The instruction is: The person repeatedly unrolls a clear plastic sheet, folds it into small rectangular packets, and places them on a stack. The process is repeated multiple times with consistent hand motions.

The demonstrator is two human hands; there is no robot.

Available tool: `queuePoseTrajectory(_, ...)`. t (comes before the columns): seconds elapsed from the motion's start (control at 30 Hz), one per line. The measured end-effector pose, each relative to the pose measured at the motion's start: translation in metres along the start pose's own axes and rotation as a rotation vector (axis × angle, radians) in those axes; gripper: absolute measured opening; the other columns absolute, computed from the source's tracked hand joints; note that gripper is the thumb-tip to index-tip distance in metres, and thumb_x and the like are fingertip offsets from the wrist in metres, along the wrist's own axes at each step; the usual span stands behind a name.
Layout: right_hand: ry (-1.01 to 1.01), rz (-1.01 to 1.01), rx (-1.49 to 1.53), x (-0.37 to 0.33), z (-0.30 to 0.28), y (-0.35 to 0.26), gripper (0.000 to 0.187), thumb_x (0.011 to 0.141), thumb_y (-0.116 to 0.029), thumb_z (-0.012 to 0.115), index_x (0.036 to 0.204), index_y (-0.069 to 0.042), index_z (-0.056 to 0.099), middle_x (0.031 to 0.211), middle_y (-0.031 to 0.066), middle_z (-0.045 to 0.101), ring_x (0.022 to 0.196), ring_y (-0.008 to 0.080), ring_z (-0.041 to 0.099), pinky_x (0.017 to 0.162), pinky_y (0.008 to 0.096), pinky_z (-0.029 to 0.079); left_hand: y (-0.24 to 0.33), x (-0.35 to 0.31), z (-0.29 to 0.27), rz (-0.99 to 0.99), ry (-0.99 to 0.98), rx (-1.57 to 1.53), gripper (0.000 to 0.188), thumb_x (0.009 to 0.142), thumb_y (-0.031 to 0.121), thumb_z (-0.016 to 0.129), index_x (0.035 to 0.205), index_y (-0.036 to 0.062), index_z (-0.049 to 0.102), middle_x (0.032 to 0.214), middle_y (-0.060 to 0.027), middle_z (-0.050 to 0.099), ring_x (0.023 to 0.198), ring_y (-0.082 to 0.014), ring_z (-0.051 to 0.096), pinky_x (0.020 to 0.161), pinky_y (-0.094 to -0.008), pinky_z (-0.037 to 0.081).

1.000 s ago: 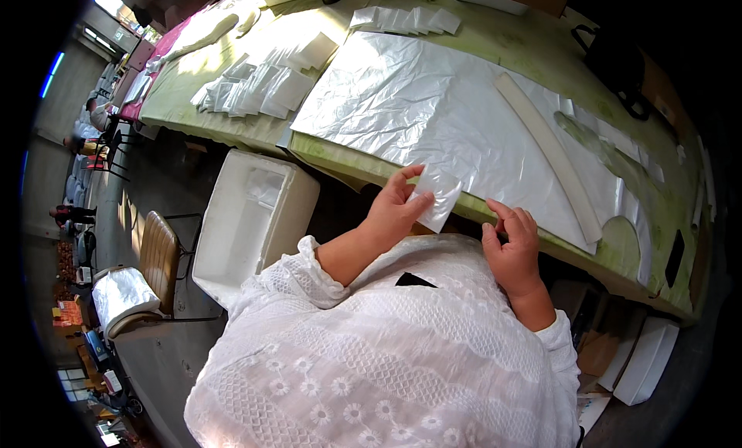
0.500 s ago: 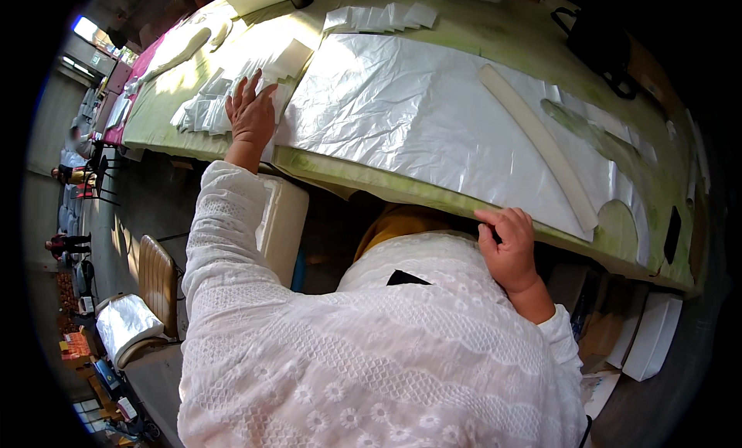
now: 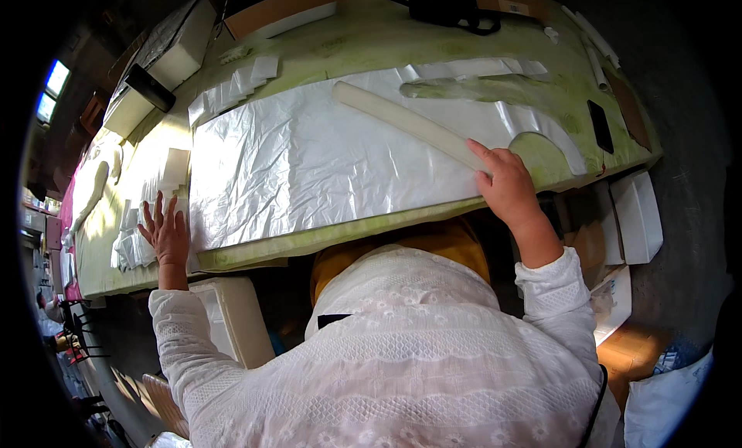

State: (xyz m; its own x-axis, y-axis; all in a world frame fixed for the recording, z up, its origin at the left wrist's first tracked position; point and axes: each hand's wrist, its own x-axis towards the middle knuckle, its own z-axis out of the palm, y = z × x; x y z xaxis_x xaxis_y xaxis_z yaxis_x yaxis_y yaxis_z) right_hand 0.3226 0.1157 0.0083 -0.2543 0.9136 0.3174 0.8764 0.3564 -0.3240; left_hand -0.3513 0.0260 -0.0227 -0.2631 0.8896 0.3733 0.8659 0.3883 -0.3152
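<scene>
My left hand lies with fingers spread at the overlapping folded white plastic pieces, on the left of the table. My right hand is at the near end of a long, flat cream strip, its thumb and forefinger either side of that end. Slanting from far left to near right, the strip rests on a large sheet of crinkled, shiny white plastic. The sheet reaches the table's near edge. My right palm and fingers hide the strip's tip.
Green cloth covers the table. Curved plastic offcuts lie right of the sheet, near a dark phone. More folded pieces, a black cylinder and a black bag sit farther back. A white foam box stands below the edge.
The view has turned rightward. My right hand has gone from the table's near edge to the end of the cream strip. My left hand stays spread at the folded pieces.
</scene>
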Motion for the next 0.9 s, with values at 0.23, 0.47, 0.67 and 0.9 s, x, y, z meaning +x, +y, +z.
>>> queuePoseTrajectory(0.23, -0.162, 0.139, 0.394, -0.047, 0.008, -0.055, 0.067, 0.088, -0.022, 0.073, 0.147, -0.007, 0.045, 0.119, 0.0236, 0.062, 0.107, 0.0406, 0.063, 0.094, 0.0473, 0.053, 0.161, -0.01, -0.088, 0.347, 0.183, -0.703, 0.044, 0.099, 0.023, 0.064, 0.143, 0.0212, 0.06, 0.16, -0.0041, 0.045, 0.156, -0.0361, 0.023, 0.124, -0.0597, 0.014)
queuePoseTrajectory(0.47, -0.016, 0.089, 0.603, -0.053, 0.022, -0.077, 0.069, 0.096, -0.022, 0.07, 0.152, -0.003, 0.035, 0.133, 0.0292, 0.052, 0.116, 0.0457, 0.059, 0.098, 0.0465, 0.052, 0.339, -0.018, -0.18, 0.983, -0.062, -1.126, 0.057, 0.101, 0.053, 0.058, 0.14, 0.0118, 0.062, 0.161, -0.0175, 0.041, 0.154, -0.0449, 0.023, 0.123, -0.0573, 0.022)
queuePoseTrajectory(0.67, 0.07, 0.223, 0.579, -0.065, 0.025, -0.022, 0.036, 0.098, -0.018, 0.066, 0.13, -0.002, 0.063, 0.132, 0.0221, 0.063, 0.115, 0.0377, 0.065, 0.09, 0.0413, 0.054, 0.422, 0.001, -0.219, 1.015, -0.176, -1.327, 0.035, 0.098, 0.026, 0.067, 0.129, 0.0102, 0.067, 0.134, -0.0171, 0.064, 0.12, -0.0375, 0.062, 0.103, -0.0449, 0.05)
queuePoseTrajectory(0.9, 0.158, 0.233, 0.864, -0.078, 0.018, -0.022, 0.013, 0.095, -0.008, 0.07, 0.107, -0.003, 0.071, 0.09, 0.0089, 0.072, 0.074, 0.0142, 0.063, 0.067, 0.0278, 0.05, 0.499, -0.003, -0.221, 0.995, -0.438, -0.898, 0.03, 0.094, 0.029, 0.067, 0.116, 0.0089, 0.07, 0.114, -0.0121, 0.069, 0.1, -0.0346, 0.07, 0.089, -0.0419, 0.056)
